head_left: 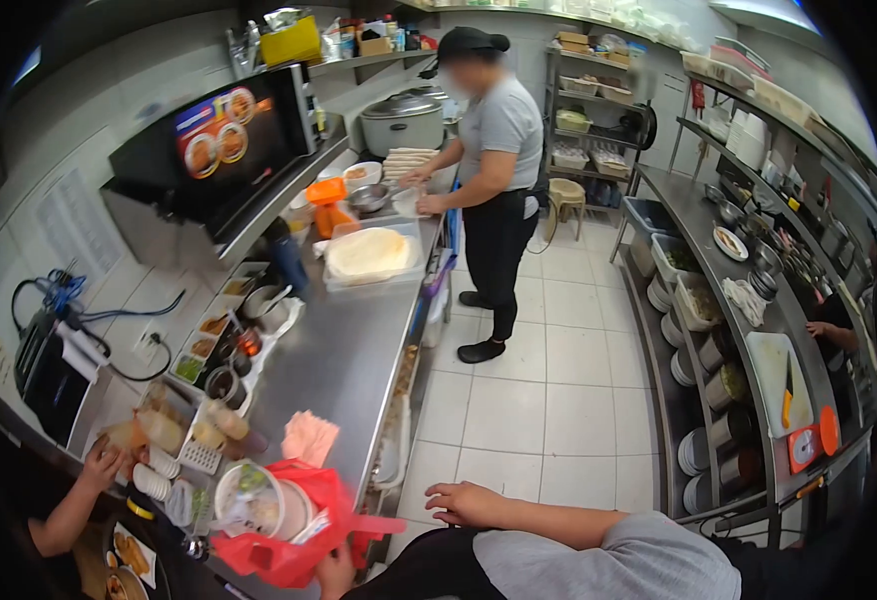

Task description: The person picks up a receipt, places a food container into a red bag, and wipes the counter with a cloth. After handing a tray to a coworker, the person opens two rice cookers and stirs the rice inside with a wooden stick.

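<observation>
At the bottom, my left hand [337, 572] grips the side of a red plastic bag [294, 566] near the counter's front edge. Inside the opened bag stand two round white tubs [295, 508] side by side; clear plastic and something green show in the left one. My right hand [467, 504] hangs over the floor beside the counter, fingers apart and holding nothing. A crumpled pink cloth [310, 438] lies just behind the bag.
Sauce containers and a white basket [200, 454] line the counter's left side. Another person's hand [105, 466] reaches in there. Farther along, a co-worker [499, 150] stands beside a tray of dough-like sheets [369, 254]. A steel shelf [719, 250] borders the right.
</observation>
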A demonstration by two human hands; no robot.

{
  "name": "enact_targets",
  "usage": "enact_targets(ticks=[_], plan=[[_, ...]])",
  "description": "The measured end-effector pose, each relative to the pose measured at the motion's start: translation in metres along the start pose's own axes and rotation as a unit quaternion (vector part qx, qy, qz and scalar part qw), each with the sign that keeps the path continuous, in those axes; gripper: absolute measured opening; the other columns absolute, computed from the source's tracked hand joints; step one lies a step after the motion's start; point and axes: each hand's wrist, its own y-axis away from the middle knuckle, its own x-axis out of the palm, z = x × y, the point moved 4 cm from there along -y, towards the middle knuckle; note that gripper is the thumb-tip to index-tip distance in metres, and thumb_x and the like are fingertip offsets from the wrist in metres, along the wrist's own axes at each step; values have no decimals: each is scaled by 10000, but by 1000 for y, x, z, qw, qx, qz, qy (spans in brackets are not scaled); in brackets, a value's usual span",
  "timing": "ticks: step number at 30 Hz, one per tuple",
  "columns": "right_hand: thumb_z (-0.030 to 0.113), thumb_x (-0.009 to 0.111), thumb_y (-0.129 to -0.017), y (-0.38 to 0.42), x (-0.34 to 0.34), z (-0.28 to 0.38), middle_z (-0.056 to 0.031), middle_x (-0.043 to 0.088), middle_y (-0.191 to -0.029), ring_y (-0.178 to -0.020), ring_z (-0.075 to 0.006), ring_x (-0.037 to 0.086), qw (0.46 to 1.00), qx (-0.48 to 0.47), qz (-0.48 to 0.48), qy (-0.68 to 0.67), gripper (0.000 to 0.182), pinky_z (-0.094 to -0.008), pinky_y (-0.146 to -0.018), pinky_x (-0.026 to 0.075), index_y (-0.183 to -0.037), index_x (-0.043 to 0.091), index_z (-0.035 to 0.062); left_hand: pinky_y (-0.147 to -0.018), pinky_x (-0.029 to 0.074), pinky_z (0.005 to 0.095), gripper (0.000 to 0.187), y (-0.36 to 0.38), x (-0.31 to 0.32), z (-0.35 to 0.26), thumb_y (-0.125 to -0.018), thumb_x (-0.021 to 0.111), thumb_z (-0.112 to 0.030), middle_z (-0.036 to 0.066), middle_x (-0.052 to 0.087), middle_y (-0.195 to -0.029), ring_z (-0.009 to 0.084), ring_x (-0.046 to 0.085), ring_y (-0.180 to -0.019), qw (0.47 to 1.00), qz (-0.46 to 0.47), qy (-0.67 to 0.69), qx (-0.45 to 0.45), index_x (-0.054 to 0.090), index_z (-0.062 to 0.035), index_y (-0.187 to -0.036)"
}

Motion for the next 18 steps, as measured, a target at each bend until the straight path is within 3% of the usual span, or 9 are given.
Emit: enact_targets(ticks=[2,4,5,6,9,12,14,15,18], plan=[[216,617,-903,32,-23,-30,-90,576,-1241,-954,-298,645,1000,20,-5,2,227,-415,-807,532,-1095,626,95,-948,422,429,435,-2,9,14,-865,649,-165,245,570,-1212,387,523,-1153,964,-81,160,-195,524,33,-1232],[240,610,-908,66,-51,-68,-92,600,-1205,-1012,-292,624,991,132,-17,-31,228,-417,-843,513,-1088,638,103,-942,417,418,320,2,33,3,-882,579,-81,204,559,-1091,355,544,-1058,969,-234,40,-76,516,40,-1172],[240,610,-908,79,-65,-81,-92,600,-1205,-1012,-292,624,991,128,-11,-28,228,-417,-843,513,-1088,638,103,-881,430,385,237,0,45,-16,-885,553,-58,140,499,-984,292,518,-939,965,-248,63,-59,476,20,-1096],[230,617,-903,95,-79,-94,-93,612,-1185,-987,-299,633,987,154,-42,-7,215,-414,-834,519,-1074,648,103,-881,430,385,237,-4,58,-28,-885,553,-58,140,499,-984,292,518,-939,963,-253,65,-65,476,20,-1096],[213,628,-895,139,-115,-121,-95,623,-1169,-955,-314,643,975,200,-94,30,202,-411,-816,529,-1064,659,108,-739,408,309,120,-18,118,-58,-897,556,-51,62,446,-893,162,449,-816,957,-147,204,-143,453,-35,-955],[203,633,-891,169,-137,-139,-98,622,-1170,-953,-334,641,964,228,-133,41,213,-420,-801,535,-1082,655,112,-625,441,286,90,-49,173,-86,-902,597,-89,25,536,-757,115,518,-687,924,70,329,-181,524,-40,-923],[197,636,-888,187,-137,-152,-101,617,-1174,-987,-335,630,943,298,-145,15,225,-432,-812,529,-1094,650,108,-610,462,281,66,-78,175,-116,-894,609,-89,45,580,-753,116,556,-681,975,106,171,-93,575,-38,-918],[180,644,-882,195,-131,-161,-146,598,-1185,-1023,-358,616,941,314,-127,8,235,-413,-859,523,-1109,647,117,-610,462,281,66,-91,175,-126,-894,609,-89,45,580,-753,116,556,-681,974,106,169,-103,575,-38,-918],[191,618,-886,224,-93,-192,-138,602,-1188,-985,-349,632,926,374,-30,35,287,-433,-823,533,-1164,631,121,-622,472,273,61,-127,187,-151,-888,618,-88,60,585,-769,122,559,-682,969,140,183,-91,601,-34,-907]])
